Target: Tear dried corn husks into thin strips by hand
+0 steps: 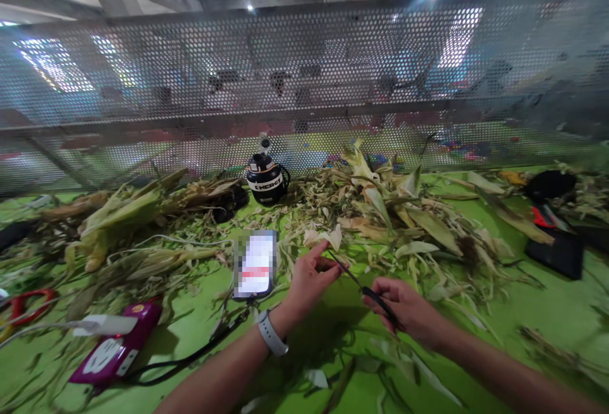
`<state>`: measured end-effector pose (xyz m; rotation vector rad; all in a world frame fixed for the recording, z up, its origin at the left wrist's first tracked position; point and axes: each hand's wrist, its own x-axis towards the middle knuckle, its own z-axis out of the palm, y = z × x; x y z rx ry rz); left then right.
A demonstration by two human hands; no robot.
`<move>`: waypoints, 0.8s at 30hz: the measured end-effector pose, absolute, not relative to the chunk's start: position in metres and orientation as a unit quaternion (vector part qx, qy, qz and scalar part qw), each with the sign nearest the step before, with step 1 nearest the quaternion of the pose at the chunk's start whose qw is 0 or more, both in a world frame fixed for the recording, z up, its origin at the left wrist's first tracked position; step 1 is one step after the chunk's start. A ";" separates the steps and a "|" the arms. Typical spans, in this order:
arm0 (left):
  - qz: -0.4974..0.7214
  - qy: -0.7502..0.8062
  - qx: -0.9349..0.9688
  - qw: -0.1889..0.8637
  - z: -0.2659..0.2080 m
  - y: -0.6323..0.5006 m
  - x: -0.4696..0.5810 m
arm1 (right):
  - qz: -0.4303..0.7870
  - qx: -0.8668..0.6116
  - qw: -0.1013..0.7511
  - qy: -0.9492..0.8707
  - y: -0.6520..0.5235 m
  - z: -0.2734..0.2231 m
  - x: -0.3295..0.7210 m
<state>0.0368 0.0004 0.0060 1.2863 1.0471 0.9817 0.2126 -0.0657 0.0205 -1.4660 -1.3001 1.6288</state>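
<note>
One red loop (32,307) lies at the far left of the green surface (514,303), and just beside it I see a glossy magenta case (118,347) with a white plug (105,325) lying across its top. Behind these sprawls a heap of leafy husks (130,211), greenish yellow over dry brown, with scraps strewn around it. Next comes a phone (257,265) lying face up, its lit screen blurred out, and farther back a black bottle (266,179) marked ENERGY stands upright. The left hand (307,281), a pale watch (272,333) on its wrist, reaches in with the index finger stretched out and the others bent; a pale husk piece (334,236) is right at that fingertip, though I can't tell whether it is pinched. A thin dark blade runs past the thumb from a black-handled tool (378,305), gripped firmly in the closed right hand (404,312). Behind both hands spreads a bigger pile of husks (423,220), and at the far right a flat black object (556,260) rests near a dark round one (550,184)
</note>
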 end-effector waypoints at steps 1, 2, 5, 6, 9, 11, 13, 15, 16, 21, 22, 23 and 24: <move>0.418 0.452 0.546 0.569 0.007 0.000 0.037 | 0.611 -0.552 0.290 -0.488 -0.066 0.022 0.212; 0.419 0.458 0.540 0.568 0.009 0.000 0.036 | 0.612 -0.551 0.287 -0.490 -0.067 0.023 0.212; 0.431 0.470 0.523 0.566 0.011 0.001 0.035 | 0.623 -0.530 0.282 -0.502 -0.070 0.022 0.215; 0.437 0.468 0.519 0.567 0.012 0.002 0.034 | 0.627 -0.522 0.284 -0.503 -0.071 0.020 0.217; 0.460 0.457 0.504 0.570 0.010 0.004 0.032 | 0.635 -0.514 0.289 -0.499 -0.071 0.016 0.220; 0.473 0.452 0.494 0.573 0.009 0.004 0.032 | 0.639 -0.515 0.292 -0.491 -0.071 0.013 0.221; 0.475 0.457 0.491 0.570 0.010 0.004 0.032 | 0.644 -0.512 0.300 -0.483 -0.070 0.012 0.221; 0.470 0.465 0.498 0.560 0.010 0.004 0.033 | 0.644 -0.511 0.311 -0.477 -0.069 0.012 0.221; 0.468 0.468 0.503 0.556 0.011 0.003 0.033 | 0.642 -0.512 0.314 -0.476 -0.069 0.012 0.221; 0.463 0.466 0.505 0.560 0.013 0.000 0.035 | 0.635 -0.516 0.312 -0.482 -0.068 0.012 0.221; 0.461 0.468 0.505 0.560 0.014 -0.001 0.035 | 0.636 -0.517 0.313 -0.480 -0.068 0.012 0.221; 0.458 0.470 0.506 0.560 0.014 -0.002 0.035 | 0.636 -0.518 0.315 -0.478 -0.068 0.011 0.221; 0.456 0.470 0.506 0.561 0.015 -0.002 0.035 | 0.635 -0.518 0.318 -0.476 -0.068 0.011 0.220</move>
